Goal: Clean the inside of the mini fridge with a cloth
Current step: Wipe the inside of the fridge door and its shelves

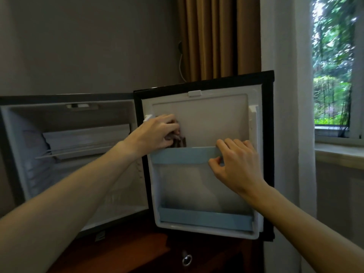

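Left hand (157, 133) grips brown cloth (178, 141) against open fridge door (212, 119); right hand (236, 162) pinches the upper blue shelf rail (183, 155).

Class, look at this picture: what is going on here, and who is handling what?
A person is cleaning the open door of a mini fridge. The left hand presses a dark cloth against the door's inner panel, just above the upper blue door shelf. The right hand grips that shelf's right end, fingers over its top edge. The lower blue shelf is untouched. The fridge stands on a wooden cabinet.
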